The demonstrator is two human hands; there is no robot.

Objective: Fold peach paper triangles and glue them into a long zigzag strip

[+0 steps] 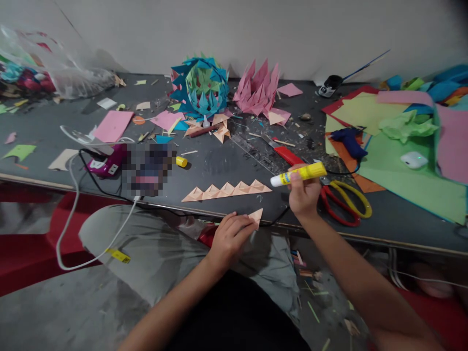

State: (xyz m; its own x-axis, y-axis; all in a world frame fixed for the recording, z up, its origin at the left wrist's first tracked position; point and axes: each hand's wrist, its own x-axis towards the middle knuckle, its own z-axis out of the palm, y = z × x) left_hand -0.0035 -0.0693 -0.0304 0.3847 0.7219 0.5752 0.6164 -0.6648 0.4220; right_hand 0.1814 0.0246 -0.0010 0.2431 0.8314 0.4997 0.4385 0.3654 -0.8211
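Observation:
My right hand (304,195) is closed around a yellow glue stick (305,172), its white end pointing left above the table. The yellow cap (181,161) lies apart on the table. At the table's front edge my left hand (233,239) holds a small peach folded paper piece (257,218) by its left side; the fingers cover part of it. Just behind it lies a row of joined peach folded paper triangles (226,190). To the right of that row are red and yellow handled scissors (345,202), and a red box cutter (287,154) lies behind the glue stick.
Blue and green (204,87) and pink (258,90) folded paper models stand at the back. A clear ruler (252,155) lies mid-table. Coloured paper sheets (413,170) cover the right. A purple power adapter (109,161) with cables and a pixelated patch are at left.

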